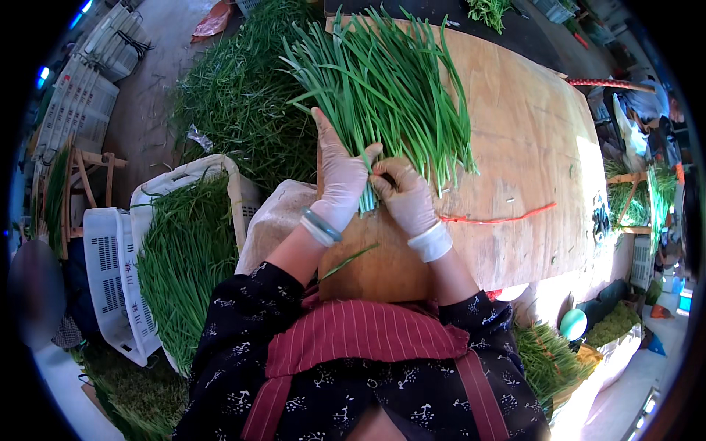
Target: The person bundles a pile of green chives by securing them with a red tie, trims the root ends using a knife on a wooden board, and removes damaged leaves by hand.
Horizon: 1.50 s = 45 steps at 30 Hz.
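A loose pile of long green garlic chives (412,88) lies across the far part of the wooden board (526,132). My left hand (340,173), in a thin whitish glove, grips a small bunch near its pale stem ends, which stick out below the palm. Its thumb and fingers press on the stalks. Beside it my right hand (407,197), also gloved, is closed in a pinch at the same stalks, fingertips close to the left thumb. A thin red strip (507,218) lies on the board by my right wrist.
Left of the board stands a white crate (237,195) full of greens, next to another white crate (110,257). A large heap of green leaves (243,95) covers the floor behind. More greens (548,360) lie at the lower right. A single leaf (349,261) rests near the board's front edge.
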Tool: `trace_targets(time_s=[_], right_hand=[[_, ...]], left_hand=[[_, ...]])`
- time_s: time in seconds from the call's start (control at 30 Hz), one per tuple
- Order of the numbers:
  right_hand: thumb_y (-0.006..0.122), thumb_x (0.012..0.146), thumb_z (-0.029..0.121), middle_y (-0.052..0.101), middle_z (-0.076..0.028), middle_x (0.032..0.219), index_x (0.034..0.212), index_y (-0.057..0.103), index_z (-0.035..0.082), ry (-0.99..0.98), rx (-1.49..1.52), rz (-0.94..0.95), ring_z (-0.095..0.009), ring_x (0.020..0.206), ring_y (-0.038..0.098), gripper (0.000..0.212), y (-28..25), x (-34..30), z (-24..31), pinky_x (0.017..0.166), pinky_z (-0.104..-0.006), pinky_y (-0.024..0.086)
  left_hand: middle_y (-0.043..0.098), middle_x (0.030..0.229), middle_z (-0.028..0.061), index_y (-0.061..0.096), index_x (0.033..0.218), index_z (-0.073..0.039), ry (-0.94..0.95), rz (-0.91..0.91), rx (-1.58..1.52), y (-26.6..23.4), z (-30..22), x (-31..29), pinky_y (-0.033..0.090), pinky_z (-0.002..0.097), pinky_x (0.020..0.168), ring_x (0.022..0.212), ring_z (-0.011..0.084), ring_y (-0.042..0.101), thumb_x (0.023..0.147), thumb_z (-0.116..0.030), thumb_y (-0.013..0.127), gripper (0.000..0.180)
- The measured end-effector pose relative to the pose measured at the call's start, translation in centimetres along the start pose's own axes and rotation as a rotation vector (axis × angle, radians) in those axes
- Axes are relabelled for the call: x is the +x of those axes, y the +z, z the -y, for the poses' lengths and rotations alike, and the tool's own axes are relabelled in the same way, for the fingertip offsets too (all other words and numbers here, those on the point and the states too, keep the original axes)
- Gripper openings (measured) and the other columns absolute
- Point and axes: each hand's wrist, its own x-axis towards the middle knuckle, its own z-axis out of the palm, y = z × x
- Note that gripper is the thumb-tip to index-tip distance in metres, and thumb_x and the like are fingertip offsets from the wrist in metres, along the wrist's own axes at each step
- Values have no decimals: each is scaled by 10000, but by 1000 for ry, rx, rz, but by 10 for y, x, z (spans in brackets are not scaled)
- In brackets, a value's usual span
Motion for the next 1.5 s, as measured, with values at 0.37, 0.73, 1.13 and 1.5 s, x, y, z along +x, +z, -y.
trace_targets(time_s=[0.37, 0.73, 1.13, 1.5], right_hand=[[619, 773, 96, 592, -87, 817, 869, 585, 21, -70, 70, 1035, -177, 769, 567, 126, -77, 2, 78, 695, -261, 449], [634, 717, 425, 559, -224, 1074, 1254, 406, 38, 473, -792, 93, -334, 1027, 535, 700, -111, 100, -5, 865, -404, 418], [511, 811, 343, 540, -241, 1115, 1267, 359, -36, 543, -201, 137, -321, 1064, 514, 612, -161, 70, -87, 892, -328, 383], [702, 604, 470, 576, -258, 1009, 1123, 465, -75, 353, -562, 191, -366, 927, 571, 789, -47, 98, -19, 826, -390, 446]], left_hand=[[59, 1440, 178, -24, 1375, 1, 169, 13, 226, 3, 8, 1, 77, 297, 1079, 1331, 272, 97, 631, -70, 703, 1043], [41, 1425, 216, -65, 1383, -67, 81, -29, 547, -1, -12, -1, 158, 389, 1061, 1301, 368, 130, 612, -224, 766, 1145], [55, 1435, 187, -41, 1382, -39, 100, 46, 337, -7, -6, 3, 127, 305, 1070, 1327, 284, 112, 646, -46, 687, 1036], [348, 1313, 156, -61, 1362, 31, -316, 45, -164, -10, -15, 25, 290, 247, 969, 1141, 206, 399, 720, -98, 688, 995]])
